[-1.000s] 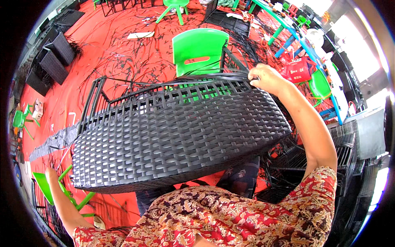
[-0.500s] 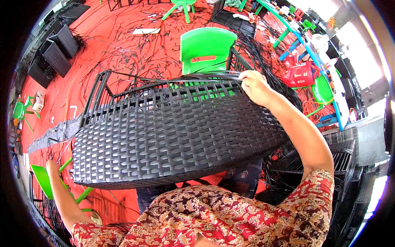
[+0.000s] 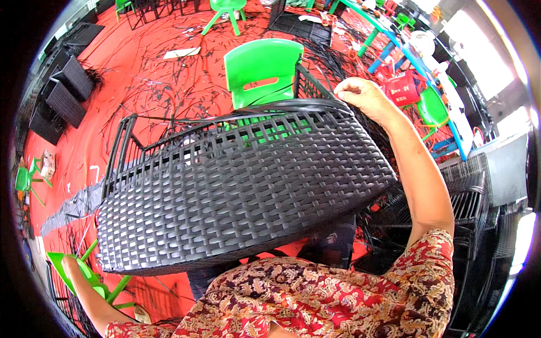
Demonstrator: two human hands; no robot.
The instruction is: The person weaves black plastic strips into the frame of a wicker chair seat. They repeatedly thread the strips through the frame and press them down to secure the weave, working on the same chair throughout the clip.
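Note:
Across my lap lies a black woven rattan furniture piece point(image 3: 242, 186), its near face a dense basket weave. Toward its far edge the weave opens into bare upright strips, with loose black strips point(image 3: 270, 106) running along that edge. My right hand point(image 3: 363, 98) is at the far right corner, fingers curled in a pinch; what they hold, if anything, is hidden. Down at the left, my left hand point(image 3: 69, 266) is beside a small green chair point(image 3: 93, 276), near the panel's left end. Its fingers are too hidden to read.
A green plastic chair point(image 3: 262, 65) stands just beyond the woven piece. Cut strips litter the red floor point(image 3: 169, 84). Dark woven furniture point(image 3: 70, 98) is at the far left, with more stacked pieces point(image 3: 451, 197) at right. A blue-legged table point(image 3: 394, 53) and red bag point(image 3: 401, 90) are far right.
My right hand has come slightly up and away from the woven piece's far edge, fingers still curled. The view has shifted a little; my left hand remains low by the green chair.

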